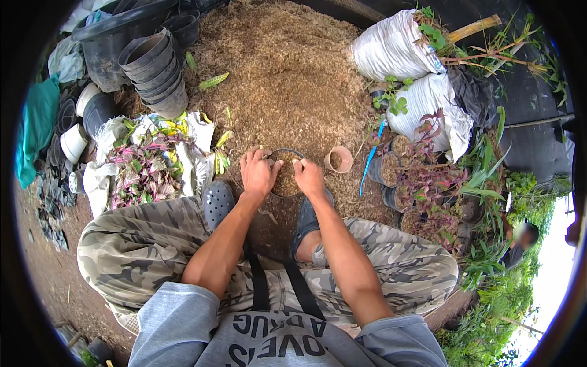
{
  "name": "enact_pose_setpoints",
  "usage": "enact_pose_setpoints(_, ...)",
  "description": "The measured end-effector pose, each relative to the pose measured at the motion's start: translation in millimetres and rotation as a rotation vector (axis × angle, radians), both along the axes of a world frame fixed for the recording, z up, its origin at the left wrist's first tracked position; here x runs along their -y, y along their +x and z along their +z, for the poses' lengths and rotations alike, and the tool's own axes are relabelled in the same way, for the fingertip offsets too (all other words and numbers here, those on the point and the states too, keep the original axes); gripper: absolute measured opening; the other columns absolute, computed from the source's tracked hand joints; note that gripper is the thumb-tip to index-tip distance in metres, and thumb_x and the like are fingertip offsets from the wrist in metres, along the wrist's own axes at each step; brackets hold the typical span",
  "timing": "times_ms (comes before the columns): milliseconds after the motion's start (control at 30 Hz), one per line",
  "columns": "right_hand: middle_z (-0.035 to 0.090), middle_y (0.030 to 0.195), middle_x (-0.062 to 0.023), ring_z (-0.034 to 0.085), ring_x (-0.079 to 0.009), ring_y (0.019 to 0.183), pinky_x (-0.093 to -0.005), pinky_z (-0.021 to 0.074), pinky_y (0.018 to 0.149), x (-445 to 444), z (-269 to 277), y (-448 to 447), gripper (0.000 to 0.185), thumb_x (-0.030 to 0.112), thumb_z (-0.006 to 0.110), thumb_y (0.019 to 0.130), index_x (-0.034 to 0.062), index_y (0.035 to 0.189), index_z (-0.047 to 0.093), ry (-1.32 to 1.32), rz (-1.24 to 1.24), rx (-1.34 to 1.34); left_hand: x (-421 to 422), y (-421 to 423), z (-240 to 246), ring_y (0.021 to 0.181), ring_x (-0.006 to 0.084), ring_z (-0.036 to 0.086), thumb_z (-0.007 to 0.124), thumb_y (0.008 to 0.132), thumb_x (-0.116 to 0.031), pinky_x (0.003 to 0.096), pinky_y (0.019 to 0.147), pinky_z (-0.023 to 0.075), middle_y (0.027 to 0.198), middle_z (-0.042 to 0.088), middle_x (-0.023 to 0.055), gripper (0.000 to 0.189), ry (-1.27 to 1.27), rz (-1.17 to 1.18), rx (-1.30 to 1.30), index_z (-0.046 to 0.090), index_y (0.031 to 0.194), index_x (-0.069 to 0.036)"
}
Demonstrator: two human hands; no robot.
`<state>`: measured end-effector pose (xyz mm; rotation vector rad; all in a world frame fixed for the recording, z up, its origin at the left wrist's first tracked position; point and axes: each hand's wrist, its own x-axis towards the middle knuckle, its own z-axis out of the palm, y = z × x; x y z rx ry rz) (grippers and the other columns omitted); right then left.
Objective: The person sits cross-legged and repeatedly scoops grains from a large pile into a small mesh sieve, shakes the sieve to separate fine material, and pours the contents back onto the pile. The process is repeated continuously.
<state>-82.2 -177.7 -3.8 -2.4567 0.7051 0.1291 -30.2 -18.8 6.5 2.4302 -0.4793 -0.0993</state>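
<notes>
Between my feet stands a round black plant pot (289, 150) filled with brown, husk-like potting mix (286, 178). My left hand (258, 172) grips the pot's left rim, its thumb over the inner side. On the opposite rim, my right hand (309, 177) has hold with the thumb inside and the other fingers mostly hidden. A small pinkish-brown cup (346, 160), partly filled with similar mix, is just right of my right hand. Beyond the pot spreads a large heap of the brown mix (279, 78).
Leafy purple and green cuttings (146, 169) lie on white sacking at left, below stacked black pots (158, 78). At right are a blue strip (372, 158), potted purple-leaved plants (426, 183) and white sacks (394, 46). A person (516, 247) is farther off at right.
</notes>
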Motion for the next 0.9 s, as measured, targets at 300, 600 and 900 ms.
enact_pose_setpoints(300,0.066,0.069,-0.0124,0.063,-0.0218,0.067,-0.0370,0.0492,0.070,33,29,14,0.032,0.032,0.072,0.090,0.0005,0.090,0.072,0.281,-0.077,-0.146,-3,-1,0,0.135,0.0311,0.042,0.077,0.078,-0.027,0.0467,0.112,0.0310,0.133,0.059,0.0074,0.017,-0.010,-0.042,-0.138,0.079,0.089,-0.014)
enact_pose_setpoints(600,0.074,0.094,-0.0150,0.071,-0.0284,0.088,-0.0383,0.0535,0.080,38,12,-5,0.026,0.027,0.074,0.085,0.0073,0.103,0.074,0.149,0.066,-0.144,1,-7,-11,0.136,0.0325,0.041,0.075,0.084,-0.030,0.0470,0.112,0.0310,0.137,0.057,0.0108,0.018,-0.051,-0.024,-0.006,0.078,0.085,-0.013)
enact_pose_setpoints(900,0.070,0.107,-0.0142,0.067,-0.0343,0.099,-0.0463,0.0526,0.087,15,20,-16,0.020,0.018,0.067,0.085,0.0119,0.104,0.071,-0.004,0.078,-0.223,-7,-5,-2,0.122,0.0315,0.052,0.078,0.081,-0.033,0.0440,0.105,0.0365,0.119,0.063,0.0091,0.026,-0.106,0.065,-0.068,0.072,0.076,-0.008)
